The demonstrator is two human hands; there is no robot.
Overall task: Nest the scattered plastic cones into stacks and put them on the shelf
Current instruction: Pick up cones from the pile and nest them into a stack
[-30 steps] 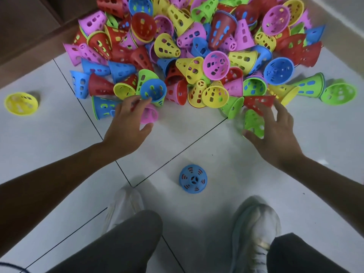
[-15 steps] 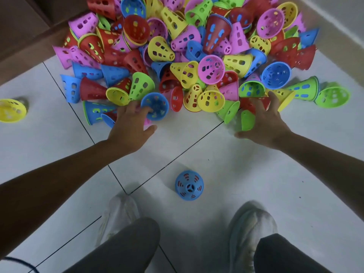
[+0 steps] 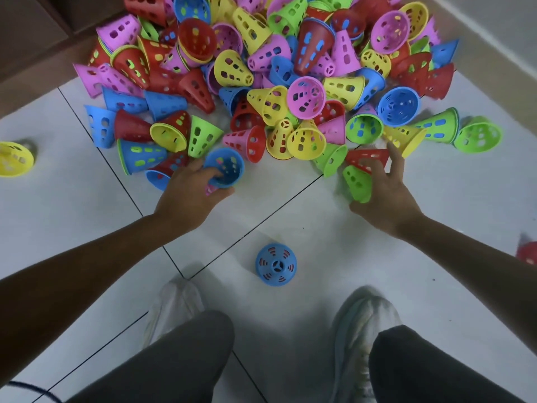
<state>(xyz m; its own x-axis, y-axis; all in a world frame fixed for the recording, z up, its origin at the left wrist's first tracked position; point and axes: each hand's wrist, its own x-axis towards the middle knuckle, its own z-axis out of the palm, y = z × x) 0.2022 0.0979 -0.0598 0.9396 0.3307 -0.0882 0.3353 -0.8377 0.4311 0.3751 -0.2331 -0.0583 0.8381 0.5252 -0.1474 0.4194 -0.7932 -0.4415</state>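
A big heap of perforated plastic cones (image 3: 290, 82) in red, pink, yellow, blue and green covers the white tiled floor ahead of me. My left hand (image 3: 189, 193) grips a blue cone (image 3: 225, 167) at the heap's near edge, fingers inside its mouth and thumb under its rim, with a pink cone just beneath. My right hand (image 3: 383, 196) holds a green cone (image 3: 357, 183) at the heap's near right edge, while its fingers reach onto a red cone (image 3: 367, 158). No shelf is in view.
A single blue cone (image 3: 276, 264) stands upright on the floor between my hands and my shoes (image 3: 363, 324). A yellow cone (image 3: 14, 159) lies apart at the far left, a red one (image 3: 527, 253) at the right edge. Dark wooden furniture (image 3: 43, 30) borders the heap at the upper left.
Both hands moved into the heap's near edge. My left hand closed on the blue cone. My right hand took hold of the green cone.
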